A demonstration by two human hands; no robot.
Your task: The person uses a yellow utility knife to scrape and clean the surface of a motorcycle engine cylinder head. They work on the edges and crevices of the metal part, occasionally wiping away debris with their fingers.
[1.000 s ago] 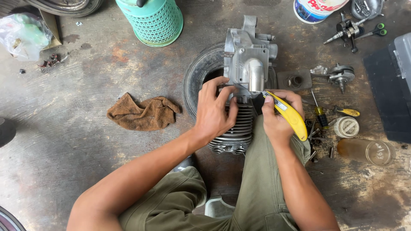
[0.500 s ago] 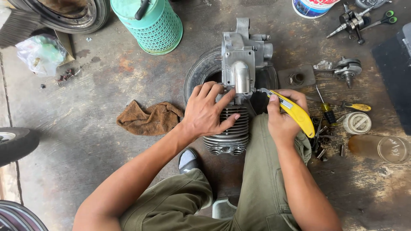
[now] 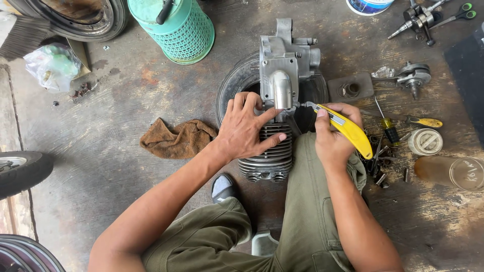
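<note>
We see a small motorcycle engine (image 3: 280, 100) standing on an old tyre (image 3: 233, 88) on the concrete floor (image 3: 101, 126), its finned cylinder (image 3: 267, 158) pointing near, against our knee. It looks heavy, rigid cast metal, likely oily; we judge the fins the surest place to grip. Our left hand (image 3: 245, 128) lies spread on those fins, bracing. Our right hand (image 3: 333, 136) is clenched round a yellow utility knife (image 3: 348, 128), blade at the casing joint. A brown rag (image 3: 176, 138) lies left.

I see soft, even daylight, faint shadows under the arms, mild glare on the engine casing (image 3: 282, 60), focus sharp throughout.
</note>
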